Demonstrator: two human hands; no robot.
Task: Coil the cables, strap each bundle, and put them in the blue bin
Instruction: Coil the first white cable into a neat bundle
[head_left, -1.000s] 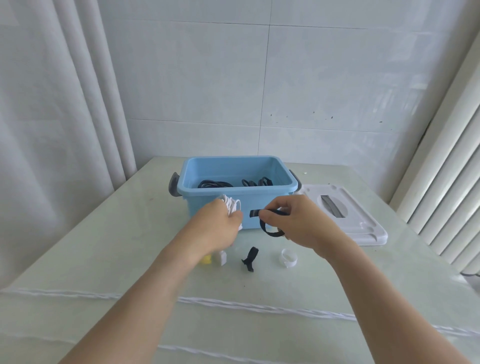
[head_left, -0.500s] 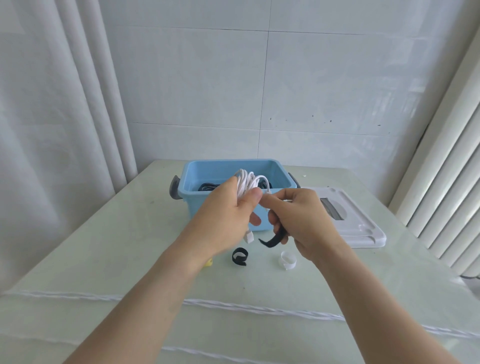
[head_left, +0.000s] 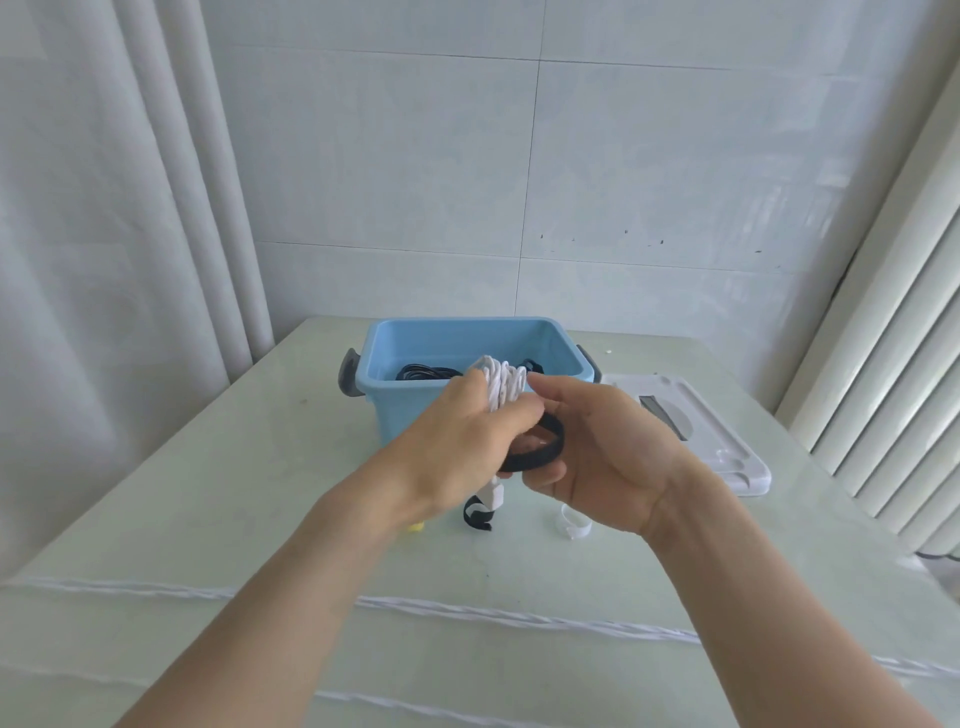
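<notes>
— Since a moment ago the strap (head_left: 540, 447) has swung from hanging loose under the right hand (head_left: 597, 457) to looping round the white coil (head_left: 501, 387), and both hands have drawn closer together in front of the bin (head_left: 415, 410).

— Who holds what?

— Left hand (head_left: 462, 441) has its fingers curled tight round the coil's middle, squeezing the loops so they can't spring apart. Right-hand fingers are bent round the strap, feeding it round the bundle; I can't see exactly where the tips pinch it.

— Why up in the air, not on the bench (head_left: 208, 493)?

— My guess: the strap needs room to pass all the way round, and the bench would block the underside. The plug (head_left: 494, 493) dangles free below the left hand.

— And the bin?

— Just behind the hands, open, black cables (head_left: 426, 372) already in it — so some bundles look done. Its lid (head_left: 691, 415) lies to the right, out of the way.

— Anything else lying about?

— A spare black strap (head_left: 478, 514) and a white one (head_left: 571, 522) on the bench below the hands, likely kept near for later bundles. A yellow bit (head_left: 417, 527) peeks out under the left wrist; I can't tell what it is.

— Next?

— Probably closing the strap snugly, then dropping the bundle in the bin.
</notes>
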